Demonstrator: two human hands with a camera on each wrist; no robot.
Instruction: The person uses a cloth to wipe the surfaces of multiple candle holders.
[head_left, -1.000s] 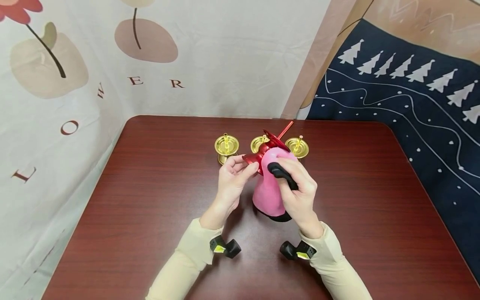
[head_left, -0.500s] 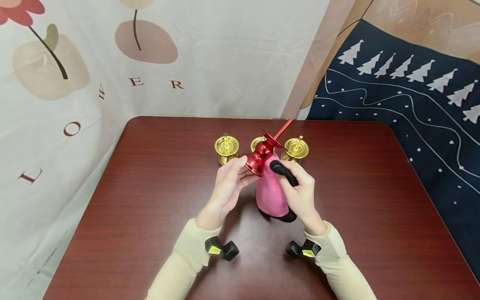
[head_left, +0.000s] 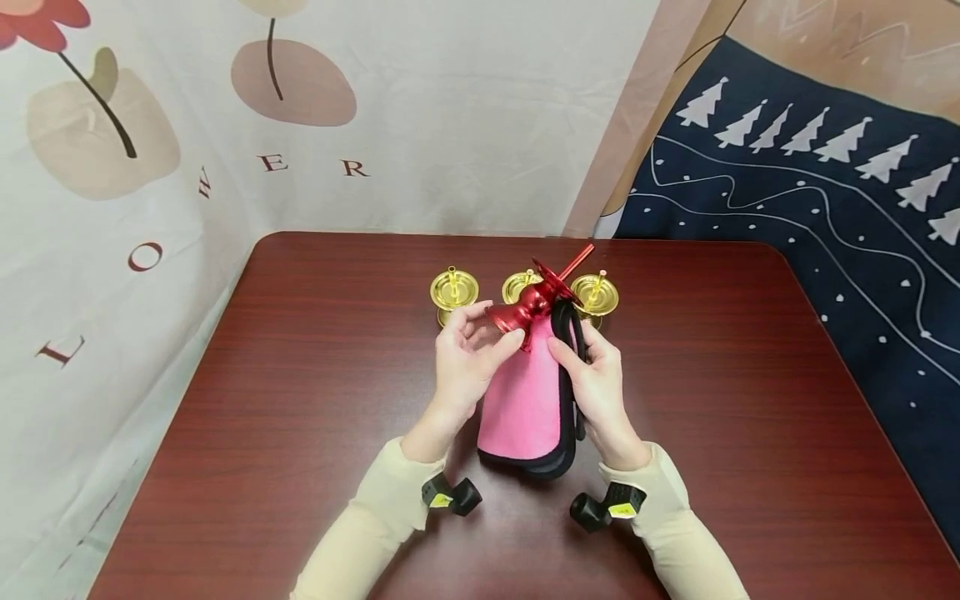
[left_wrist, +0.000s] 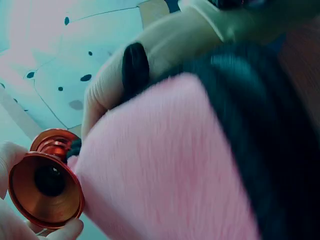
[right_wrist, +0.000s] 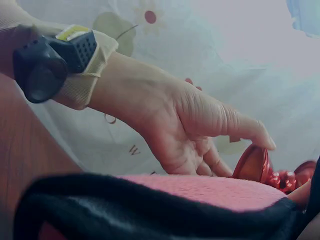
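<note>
At the centre of the head view, two hands in cream sleeves work over a dark red wooden counter (head_left: 300,400). The left hand (head_left: 465,367) pinches the flared base of a shiny red candle holder (head_left: 525,304) between thumb and fingertips, holding it tilted just above the counter. The right hand (head_left: 596,383) has its fingers curled round the black-trimmed edge of a pink cloth pouch (head_left: 521,400), which stands below the holder and touches its stem. Behind them, upper centre, three gold candle holders (head_left: 453,289) stand in a row.

Writing: brown capital letters on the white flower-print curtain (head_left: 150,125) at left — "O", "W", "E", "R" read clearly, with an "L" lower down. The dark blue cloth (head_left: 825,208) at right shows white fir trees.

The left wrist view looks into the hollow underside of the red holder (left_wrist: 47,187) at lower left, with the pink fabric (left_wrist: 165,165) filling the frame — blurred. The right wrist view shows the left hand (right_wrist: 200,130) side on, fingertips on the holder's rim (right_wrist: 252,162), and a black wrist camera (right_wrist: 50,60) strapped on at upper left.
</note>
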